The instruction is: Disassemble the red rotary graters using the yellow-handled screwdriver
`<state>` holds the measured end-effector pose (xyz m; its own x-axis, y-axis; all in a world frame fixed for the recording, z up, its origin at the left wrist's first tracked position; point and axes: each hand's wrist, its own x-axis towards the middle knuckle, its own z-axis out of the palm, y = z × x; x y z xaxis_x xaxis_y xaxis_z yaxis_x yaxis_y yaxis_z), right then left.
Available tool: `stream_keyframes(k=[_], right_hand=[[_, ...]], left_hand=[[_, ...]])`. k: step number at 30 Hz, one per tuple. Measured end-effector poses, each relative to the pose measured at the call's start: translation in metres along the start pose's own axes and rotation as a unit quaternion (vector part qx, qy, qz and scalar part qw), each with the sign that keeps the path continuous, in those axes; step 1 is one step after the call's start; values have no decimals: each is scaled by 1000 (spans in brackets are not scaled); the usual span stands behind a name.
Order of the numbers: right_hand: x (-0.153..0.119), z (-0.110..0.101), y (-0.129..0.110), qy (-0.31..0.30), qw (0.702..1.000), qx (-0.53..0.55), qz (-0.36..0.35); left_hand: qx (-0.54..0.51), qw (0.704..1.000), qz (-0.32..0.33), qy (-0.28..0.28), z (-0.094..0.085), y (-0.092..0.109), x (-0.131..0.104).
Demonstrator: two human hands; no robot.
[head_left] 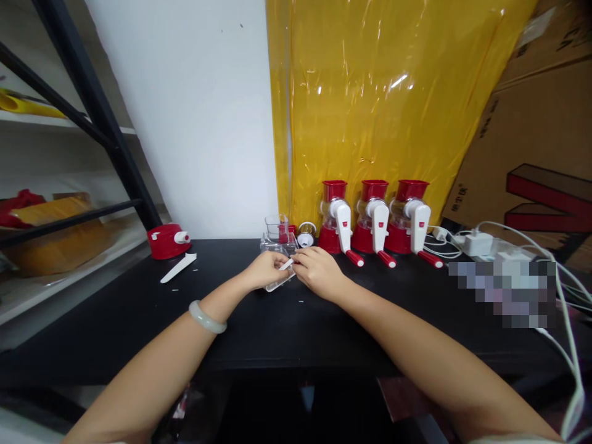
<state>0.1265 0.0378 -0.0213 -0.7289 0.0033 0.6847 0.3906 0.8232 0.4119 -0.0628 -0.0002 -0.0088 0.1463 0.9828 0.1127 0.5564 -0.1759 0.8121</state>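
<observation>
My left hand point(269, 270) is closed, its fingers pinching a clear plastic piece with a white edge point(277, 284) just above the black table. From the other side my right hand point(319, 271) closes on the same piece, near a small white strip point(287, 264); its fingertips are partly hidden. Directly behind the hands is a clear plastic grater housing point(276, 231); whether it joins the held piece I cannot tell. A metal grater drum point(306, 235) lies beside it, close to a red part point(287, 232).
Three red-and-white rotary graters point(374, 216) stand in a row at the back right. At left are a red grater base point(167, 241) and a white crank arm point(179, 268). White cables and a charger point(478, 242) occupy the right side of the black table point(222, 354).
</observation>
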Motion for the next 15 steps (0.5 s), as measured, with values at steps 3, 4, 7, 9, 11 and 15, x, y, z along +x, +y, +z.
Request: stream_keyframes(k=[3,4,7,9,11,15], right_hand=[[0,-1,0,2,1000,-10,-9],[0,-1,0,6,1000,-14,-13],[0,-2,0,23,999,-26,-33],[0,-4,0,31,998,-27,-48],[0,-5,-1,26,998,-26,-54],[1,-8,-4,1,999,6,-37]], left_hand=[[-28,1000,-11,-1,0,1,0],[-38,999,-13,-1,-1,2,0],[-66,998,-18,-5,-1,3,-1],[-84,996,-25,-15,-2,3,-1],[-93,995,-26,-21,-3,2,-1],[-72,997,-12,-6,-5,0,0]])
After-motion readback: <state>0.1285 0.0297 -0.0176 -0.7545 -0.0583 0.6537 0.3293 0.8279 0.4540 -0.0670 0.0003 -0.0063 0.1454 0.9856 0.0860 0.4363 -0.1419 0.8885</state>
